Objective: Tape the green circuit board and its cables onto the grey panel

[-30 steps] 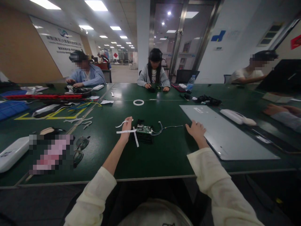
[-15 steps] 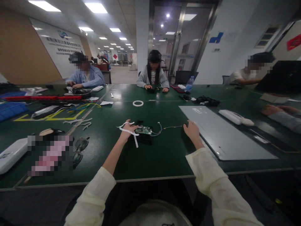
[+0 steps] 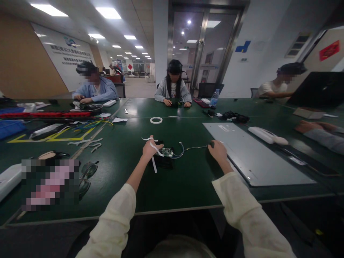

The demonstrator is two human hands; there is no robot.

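Observation:
My left hand [image 3: 150,149] grips the left edge of a green circuit board [image 3: 167,152], the thumb lying over its near corner. Thin white strips of tape [image 3: 154,165] hang from this hand. Beneath the board lies a dark flat piece [image 3: 167,164] whose kind I cannot make out. A thin cable [image 3: 184,150] curves out from the board's right side and runs straight to my right hand [image 3: 218,152]. That hand is closed around the cable's end, where a small black part [image 3: 212,144] shows between thumb and fingers.
A large grey panel [image 3: 255,157] lies just right of my right hand. Beyond the board rests a white tape roll [image 3: 156,120]. Sunglasses [image 3: 86,177], a white case [image 3: 10,182] and loose tape strips [image 3: 94,145] lie leftward. Other people sit around the green table [image 3: 188,193].
My left hand has shifted slightly right, further over the board. A small black part now shows in my right hand at the cable's end. The head view has moved a little.

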